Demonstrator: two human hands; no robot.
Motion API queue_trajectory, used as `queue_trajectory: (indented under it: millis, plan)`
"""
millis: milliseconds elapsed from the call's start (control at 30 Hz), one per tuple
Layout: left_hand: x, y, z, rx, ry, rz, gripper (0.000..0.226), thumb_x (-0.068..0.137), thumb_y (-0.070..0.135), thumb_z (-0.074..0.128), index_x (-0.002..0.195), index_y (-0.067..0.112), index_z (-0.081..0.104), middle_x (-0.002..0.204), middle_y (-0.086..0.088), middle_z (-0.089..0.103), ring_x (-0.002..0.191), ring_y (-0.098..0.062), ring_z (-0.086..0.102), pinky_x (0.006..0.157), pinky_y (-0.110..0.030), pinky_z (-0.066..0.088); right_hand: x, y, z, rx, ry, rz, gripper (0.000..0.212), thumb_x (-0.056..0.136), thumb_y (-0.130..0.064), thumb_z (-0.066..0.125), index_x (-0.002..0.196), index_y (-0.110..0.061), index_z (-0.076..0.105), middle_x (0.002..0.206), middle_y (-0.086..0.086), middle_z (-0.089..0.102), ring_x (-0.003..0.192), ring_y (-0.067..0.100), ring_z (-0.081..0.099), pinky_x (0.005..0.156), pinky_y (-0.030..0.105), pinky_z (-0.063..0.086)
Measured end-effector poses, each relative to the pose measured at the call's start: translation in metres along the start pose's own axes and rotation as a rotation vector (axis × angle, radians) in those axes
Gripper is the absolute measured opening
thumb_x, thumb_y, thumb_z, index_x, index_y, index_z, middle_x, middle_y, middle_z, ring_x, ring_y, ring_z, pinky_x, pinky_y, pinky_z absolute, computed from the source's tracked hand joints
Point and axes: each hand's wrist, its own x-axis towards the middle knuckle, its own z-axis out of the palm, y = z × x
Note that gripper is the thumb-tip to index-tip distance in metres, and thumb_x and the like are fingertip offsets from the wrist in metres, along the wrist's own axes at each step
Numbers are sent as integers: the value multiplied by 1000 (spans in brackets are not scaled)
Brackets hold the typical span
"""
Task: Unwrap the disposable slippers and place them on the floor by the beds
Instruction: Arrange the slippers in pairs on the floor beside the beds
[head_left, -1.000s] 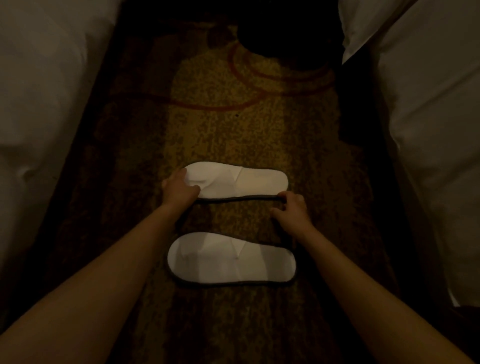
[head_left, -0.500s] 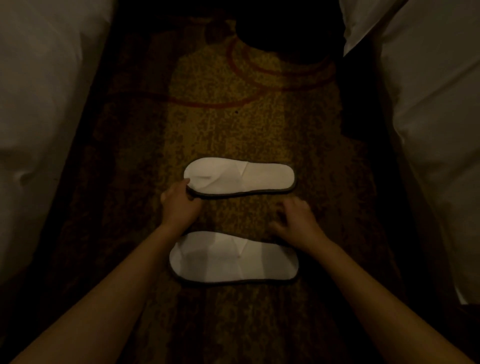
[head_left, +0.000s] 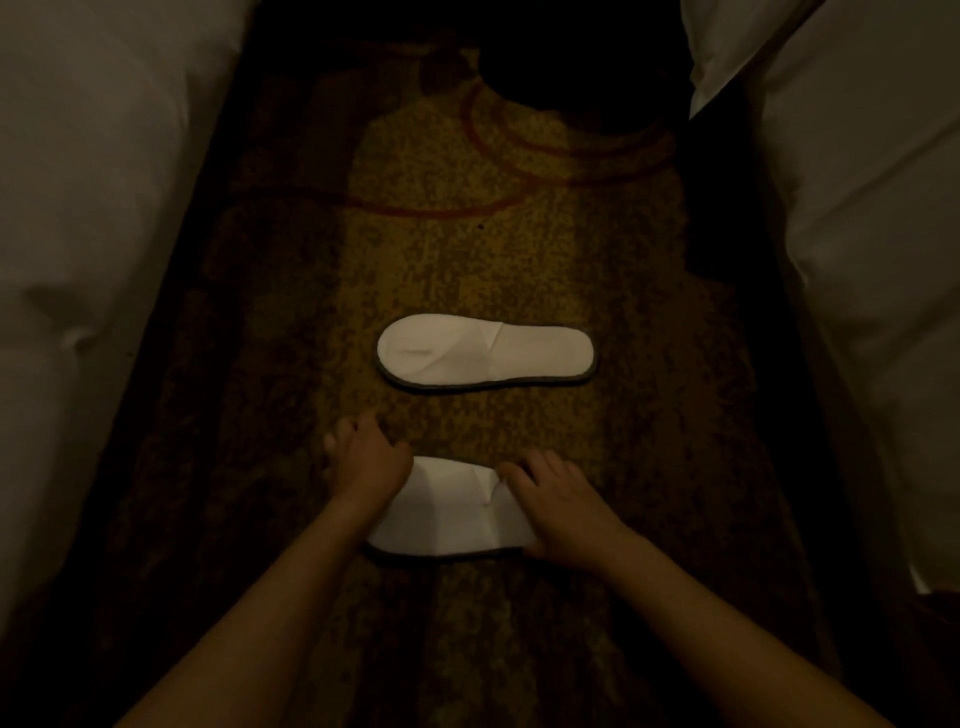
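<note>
Two white disposable slippers are lying on the patterned carpet (head_left: 519, 260) in the dim aisle between two beds, both turned crosswise with their toe ends pointing toward the left bed (head_left: 93, 218). The far slipper (head_left: 485, 353) is sitting alone and untouched, flat on the floor, its dark sole edge showing along the near side. The near slipper (head_left: 452, 512) is lying parallel to it, a little closer to the camera, with a strip of bare carpet separating the pair.

A person's two bare forearms are reaching in from the bottom of the frame. The left hand (head_left: 366, 462) is covering the toe end of the near slipper, its fingers (head_left: 345, 431) spreading loosely over the carpet just beyond the toe rather than gripping anything. The right hand (head_left: 556, 506) is resting palm down over the heel half, hiding that end, with its fingers (head_left: 524, 467) lying flat and relaxed along the upper's creased opening (no pinch or clench is visible on either hand).

White bedding on the right bed (head_left: 857, 260) is hanging down beside the aisle. The far end of the carpet is fading into shadow, where nothing can be made out.
</note>
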Motion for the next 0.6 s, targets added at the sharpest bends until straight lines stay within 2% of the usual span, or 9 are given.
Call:
queue_trajectory:
  millis: [167, 333, 433, 600]
  plan:
    - [1, 0, 3, 41, 0, 7, 59, 89, 21, 50, 143, 9, 28, 150, -18, 24, 139, -37, 18, 112, -47, 25, 0, 4, 3, 15, -1, -9, 81, 76, -36, 65, 142, -18, 23, 140, 10, 32, 127, 27, 31, 104, 38, 29]
    - [4, 1, 3, 159, -19, 83, 55, 93, 31, 45, 141, 8, 31, 148, -20, 29, 138, -37, 21, 112, -48, 24, -5, 4, -15, 98, -37, 97, 75, 78, -53, 60, 137, -17, 31, 136, 10, 36, 124, 28, 33, 102, 38, 30]
    - [-7, 2, -12, 302, -132, 159, 59, 94, 39, 42, 143, 10, 28, 149, -20, 29, 139, -39, 22, 114, -47, 23, -14, 0, -43, 145, -63, 225, 70, 84, -56, 50, 134, -11, 33, 137, 16, 37, 125, 32, 35, 103, 39, 30]
    - [-52, 22, -61, 502, -309, 247, 57, 96, 44, 36, 141, 10, 33, 148, -18, 36, 136, -38, 30, 112, -46, 28, -56, -18, -107, 327, -240, 397, 78, 87, -62, 39, 143, -11, 20, 151, 16, 23, 136, 36, 23, 110, 47, 24]
